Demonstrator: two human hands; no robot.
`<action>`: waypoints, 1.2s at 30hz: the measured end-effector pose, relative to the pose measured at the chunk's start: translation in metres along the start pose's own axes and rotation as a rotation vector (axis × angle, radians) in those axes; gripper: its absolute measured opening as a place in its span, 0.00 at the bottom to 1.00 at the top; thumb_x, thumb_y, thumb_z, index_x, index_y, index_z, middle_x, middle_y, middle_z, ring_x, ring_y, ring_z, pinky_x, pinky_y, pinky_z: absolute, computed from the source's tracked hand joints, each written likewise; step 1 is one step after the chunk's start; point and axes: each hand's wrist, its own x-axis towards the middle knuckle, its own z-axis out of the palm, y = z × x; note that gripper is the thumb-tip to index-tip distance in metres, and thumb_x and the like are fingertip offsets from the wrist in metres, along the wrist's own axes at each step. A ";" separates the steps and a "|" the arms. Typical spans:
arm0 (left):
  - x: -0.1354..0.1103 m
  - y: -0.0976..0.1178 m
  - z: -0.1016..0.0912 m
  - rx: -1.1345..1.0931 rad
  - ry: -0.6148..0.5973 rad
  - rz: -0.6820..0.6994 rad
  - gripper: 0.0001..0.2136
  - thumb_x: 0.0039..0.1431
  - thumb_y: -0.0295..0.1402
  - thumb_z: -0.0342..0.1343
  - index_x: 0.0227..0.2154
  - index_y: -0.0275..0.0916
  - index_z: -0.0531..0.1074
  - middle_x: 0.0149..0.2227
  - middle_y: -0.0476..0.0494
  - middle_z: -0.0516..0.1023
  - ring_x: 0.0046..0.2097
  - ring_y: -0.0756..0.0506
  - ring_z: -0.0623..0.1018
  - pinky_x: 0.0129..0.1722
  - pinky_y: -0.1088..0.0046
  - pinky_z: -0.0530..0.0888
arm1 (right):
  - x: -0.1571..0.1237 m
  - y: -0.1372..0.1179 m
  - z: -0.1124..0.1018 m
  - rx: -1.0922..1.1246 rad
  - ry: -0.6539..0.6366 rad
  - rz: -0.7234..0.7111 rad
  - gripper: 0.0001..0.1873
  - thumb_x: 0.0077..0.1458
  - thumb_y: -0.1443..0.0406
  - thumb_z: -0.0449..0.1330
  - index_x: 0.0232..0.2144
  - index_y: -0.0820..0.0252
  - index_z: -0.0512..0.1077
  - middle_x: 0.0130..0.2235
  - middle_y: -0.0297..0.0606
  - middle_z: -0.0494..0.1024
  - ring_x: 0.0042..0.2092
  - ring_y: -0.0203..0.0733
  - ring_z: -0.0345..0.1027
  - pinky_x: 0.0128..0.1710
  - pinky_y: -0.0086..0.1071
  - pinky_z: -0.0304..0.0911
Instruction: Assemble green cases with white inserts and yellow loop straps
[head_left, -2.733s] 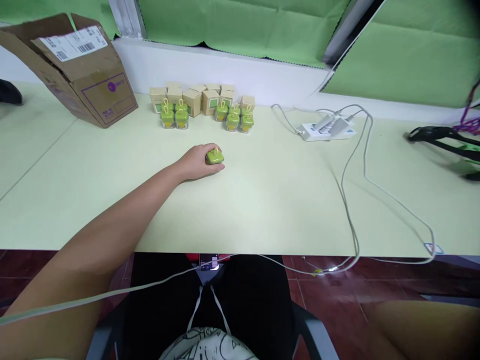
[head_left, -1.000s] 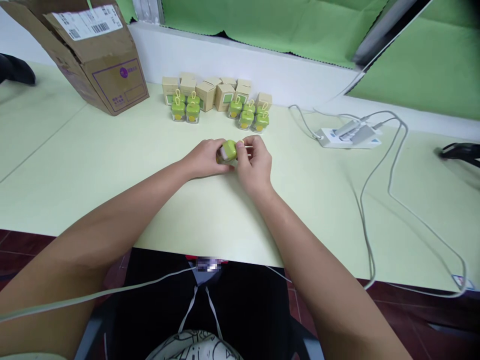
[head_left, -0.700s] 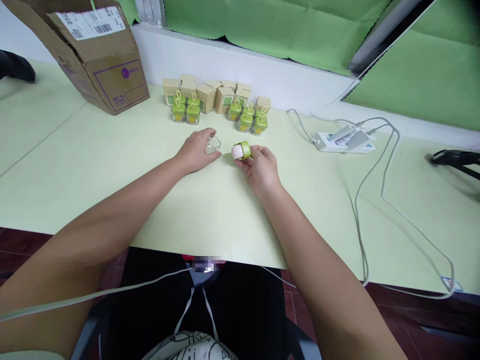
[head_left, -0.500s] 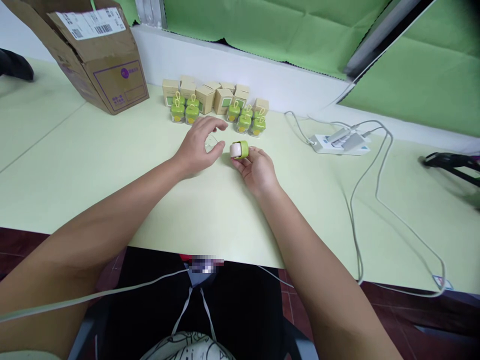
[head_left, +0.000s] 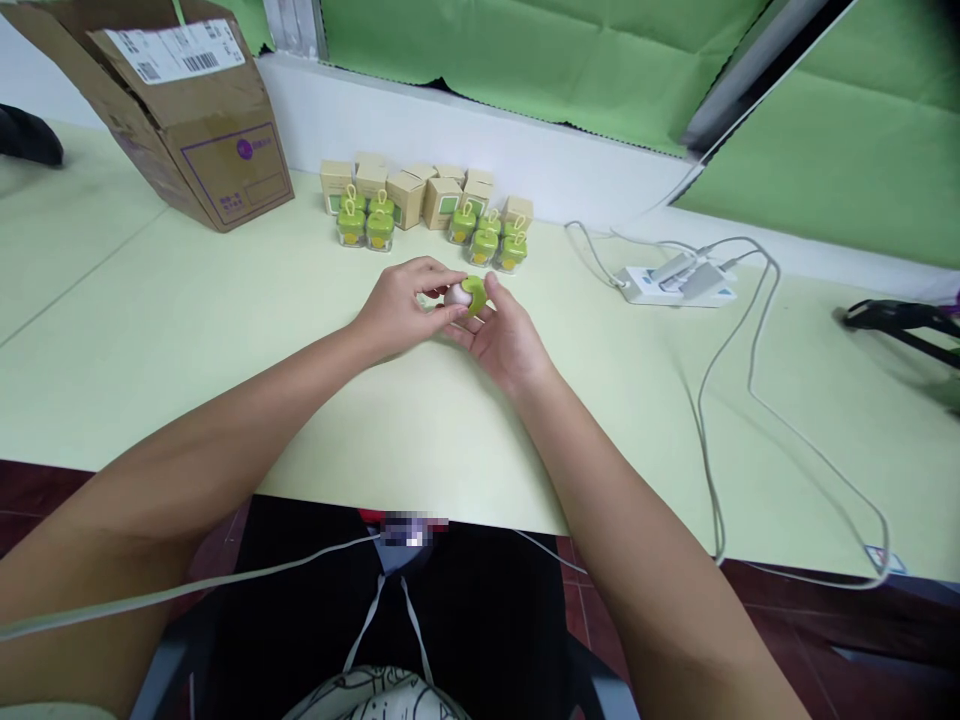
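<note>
In front of me, at the middle of the table, both hands meet at a small green lid [head_left: 478, 292] with a round white piece [head_left: 456, 296] in it. My left hand [head_left: 401, 308] pinches the white piece between thumb and fingers. My right hand [head_left: 510, 335] holds the green lid from the other side, with the thumb along its edge and the fingers beneath. Beyond the hands stand several small clear jars with green lids and loops, in a left group [head_left: 365, 228] and a right group [head_left: 484, 243].
Small brown cartons [head_left: 409, 197] line the wall behind the jars. A large cardboard box [head_left: 232, 180] stands open at the back left. To the right lies a white power strip [head_left: 679, 287] with plugs, and its cables [head_left: 705, 400] run down to the table's front edge.
My left hand has moved right and closed on the white piece, where before it was open and apart. My right hand has turned slightly and shifted left with the lid.
</note>
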 end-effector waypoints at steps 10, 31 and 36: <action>0.000 0.008 -0.004 0.091 -0.039 0.117 0.12 0.60 0.33 0.62 0.45 0.43 0.84 0.48 0.42 0.84 0.50 0.39 0.82 0.56 0.57 0.78 | -0.001 -0.004 0.000 -0.031 0.028 0.073 0.19 0.53 0.53 0.79 0.37 0.52 0.75 0.35 0.28 0.82 0.33 0.33 0.75 0.37 0.30 0.79; 0.000 -0.009 0.010 0.113 0.063 0.434 0.11 0.55 0.32 0.66 0.40 0.44 0.74 0.41 0.43 0.80 0.44 0.40 0.80 0.45 0.59 0.77 | -0.003 -0.005 0.002 -0.045 -0.100 0.087 0.15 0.46 0.57 0.75 0.32 0.56 0.77 0.34 0.33 0.80 0.35 0.37 0.74 0.37 0.31 0.78; -0.001 -0.011 0.013 0.023 0.019 0.353 0.10 0.61 0.30 0.67 0.44 0.42 0.75 0.47 0.41 0.80 0.46 0.42 0.81 0.44 0.62 0.80 | -0.004 -0.006 -0.004 -0.071 -0.074 0.105 0.17 0.44 0.56 0.77 0.33 0.56 0.78 0.33 0.31 0.76 0.34 0.36 0.71 0.40 0.32 0.79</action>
